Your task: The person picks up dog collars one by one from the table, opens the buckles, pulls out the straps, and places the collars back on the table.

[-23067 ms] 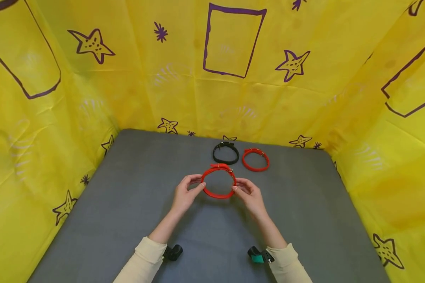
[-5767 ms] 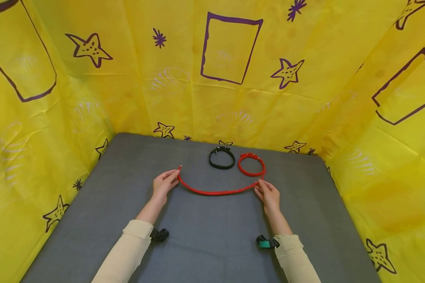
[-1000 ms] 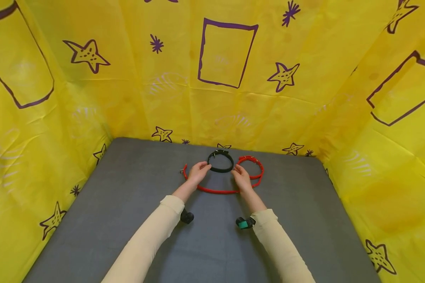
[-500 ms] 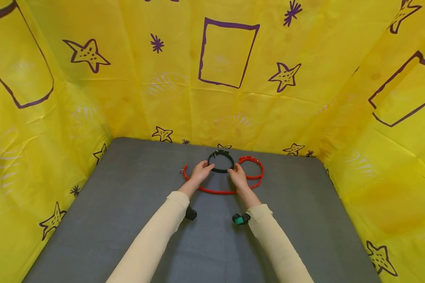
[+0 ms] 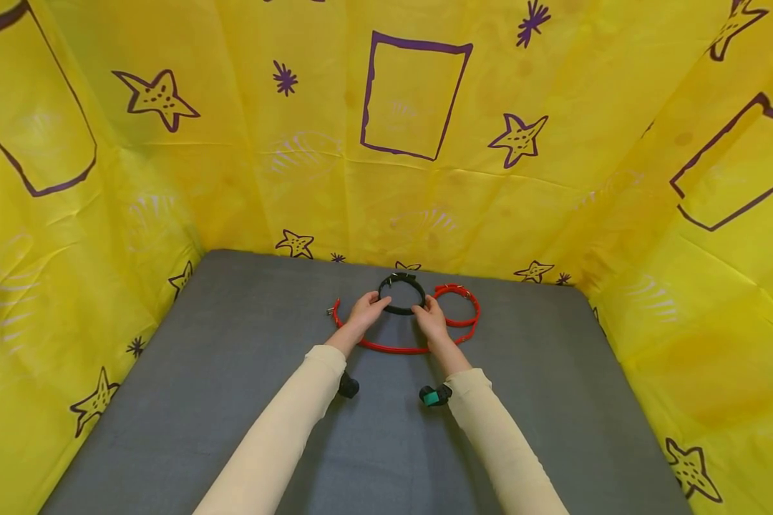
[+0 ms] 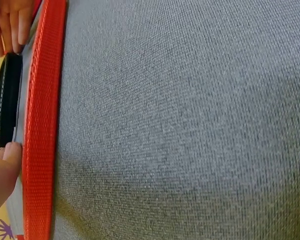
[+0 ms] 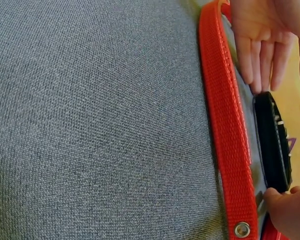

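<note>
In the head view a black collar, buckled into a ring, lies at the back of the grey table. My left hand touches its left side and my right hand its right side. Each wrist view shows straight fingers of the opposite hand against an end of the collar. An unbuckled red collar curves across the table in front, under both wrists, its buckle at the left. A second red collar, still a ring, sits just right of my right hand.
The grey table top is walled on three sides by yellow cloth with purple drawings. Camera mounts hang at both wrists, over the table.
The red collar, held as a ring and later stretched out by both hands, now lies unbuckled on the table. Both hands have moved to the black collar; over the last second they close in slightly.
</note>
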{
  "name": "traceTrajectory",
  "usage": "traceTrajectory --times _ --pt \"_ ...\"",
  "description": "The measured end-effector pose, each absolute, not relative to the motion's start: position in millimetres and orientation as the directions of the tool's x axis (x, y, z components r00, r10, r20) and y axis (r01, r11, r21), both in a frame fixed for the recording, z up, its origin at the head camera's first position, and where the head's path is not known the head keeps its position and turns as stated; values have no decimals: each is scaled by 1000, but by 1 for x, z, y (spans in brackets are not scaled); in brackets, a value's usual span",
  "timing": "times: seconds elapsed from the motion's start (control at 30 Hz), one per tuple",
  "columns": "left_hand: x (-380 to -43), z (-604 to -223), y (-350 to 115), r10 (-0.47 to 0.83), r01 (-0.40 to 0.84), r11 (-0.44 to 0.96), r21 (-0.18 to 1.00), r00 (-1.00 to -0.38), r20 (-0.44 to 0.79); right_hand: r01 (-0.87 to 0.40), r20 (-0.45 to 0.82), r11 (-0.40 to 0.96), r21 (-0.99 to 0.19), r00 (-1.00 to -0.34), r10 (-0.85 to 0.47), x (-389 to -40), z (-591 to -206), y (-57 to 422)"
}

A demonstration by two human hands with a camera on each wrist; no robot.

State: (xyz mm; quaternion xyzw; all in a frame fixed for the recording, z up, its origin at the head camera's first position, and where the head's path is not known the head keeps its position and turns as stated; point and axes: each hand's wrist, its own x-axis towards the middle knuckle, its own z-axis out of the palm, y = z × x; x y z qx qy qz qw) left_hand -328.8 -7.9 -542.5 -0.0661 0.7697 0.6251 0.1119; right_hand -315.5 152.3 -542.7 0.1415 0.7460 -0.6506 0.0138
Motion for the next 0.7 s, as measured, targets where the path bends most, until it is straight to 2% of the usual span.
traceTrajectory --times 0.37,0.57,0.7 --pt "-328 -538 -3 -33 -247 157 956 -969 -245 198 -161 116 -973 -950 267 -315 -542 152" --pt "-324 -534 -1 -97 -277 38 960 -957 -272 183 -142 113 -977 -942 303 -313 -543 152" --pt "-323 -533 0 -155 -252 -21 967 -955 -252 162 -133 58 -985 -932 337 -314 -545 152"
